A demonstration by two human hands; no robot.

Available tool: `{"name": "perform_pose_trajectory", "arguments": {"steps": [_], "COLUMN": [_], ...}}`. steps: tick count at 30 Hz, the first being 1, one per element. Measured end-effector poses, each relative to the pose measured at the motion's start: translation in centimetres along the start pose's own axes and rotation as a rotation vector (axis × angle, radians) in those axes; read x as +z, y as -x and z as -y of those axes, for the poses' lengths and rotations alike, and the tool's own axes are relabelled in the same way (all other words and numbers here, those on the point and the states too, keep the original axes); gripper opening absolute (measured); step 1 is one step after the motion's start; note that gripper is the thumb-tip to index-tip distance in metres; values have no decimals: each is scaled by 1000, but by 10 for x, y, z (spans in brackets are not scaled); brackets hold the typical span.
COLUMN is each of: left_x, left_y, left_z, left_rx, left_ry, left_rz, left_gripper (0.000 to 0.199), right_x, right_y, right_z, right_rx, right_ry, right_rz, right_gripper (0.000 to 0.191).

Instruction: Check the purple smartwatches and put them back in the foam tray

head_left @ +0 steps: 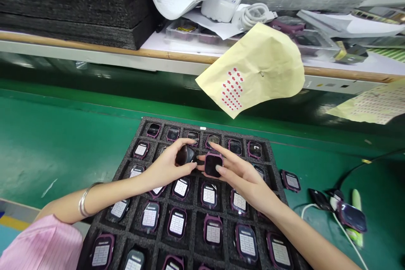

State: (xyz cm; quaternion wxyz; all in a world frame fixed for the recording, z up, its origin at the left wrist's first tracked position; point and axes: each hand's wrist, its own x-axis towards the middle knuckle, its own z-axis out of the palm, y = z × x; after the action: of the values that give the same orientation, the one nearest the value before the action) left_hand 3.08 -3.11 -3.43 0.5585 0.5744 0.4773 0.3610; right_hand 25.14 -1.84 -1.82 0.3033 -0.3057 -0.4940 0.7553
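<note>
My left hand (167,163) is closed round a dark, glossy watch body (185,156), partly hidden by the fingers. Thumb and fingers of my right hand (245,175) grip a purple-framed smartwatch body (214,164) with a black screen turned up toward me. The two pieces are held close together, side by side, above a black foam tray (221,131). Its compartments hold many strapless watch bodies, mostly purple-framed; the far row has dark screens, while nearer ones such as this watch (177,222) show a white, table-like screen or label. My forearms cover some compartments.
Right of the tray, a purple watch (290,180) lies on the green tabletop (63,135), near a dark device (352,216) and cables. Behind is a shelf with stacked black foam (69,8), a white coiled cable (256,16) and a hanging yellow sheet (268,67).
</note>
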Motion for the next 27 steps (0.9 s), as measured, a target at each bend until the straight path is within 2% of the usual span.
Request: {"name": "perform_pose_trajectory", "arguments": {"steps": [3, 7, 12, 21, 27], "left_x": [0, 0, -1, 4, 1], "left_y": [1, 2, 6, 7, 7], "left_z": [0, -1, -7, -1, -7], "left_rx": [24, 23, 63, 70, 114], "left_ry": [-54, -58, -91, -27, -139], "left_rz": [-6, 27, 94, 67, 74], "left_gripper": [44, 43, 39, 47, 35], "right_x": [-2, -2, -1, -6, -3], "right_y": [-2, -5, -5, -8, -4], "right_z": [2, 2, 3, 1, 0], "right_rx": [13, 3, 35, 73, 73], "right_ry": [38, 50, 74, 136, 134], "right_rz": [9, -50, -93, -99, -108], "right_gripper": [40, 45, 33, 41, 38]}}
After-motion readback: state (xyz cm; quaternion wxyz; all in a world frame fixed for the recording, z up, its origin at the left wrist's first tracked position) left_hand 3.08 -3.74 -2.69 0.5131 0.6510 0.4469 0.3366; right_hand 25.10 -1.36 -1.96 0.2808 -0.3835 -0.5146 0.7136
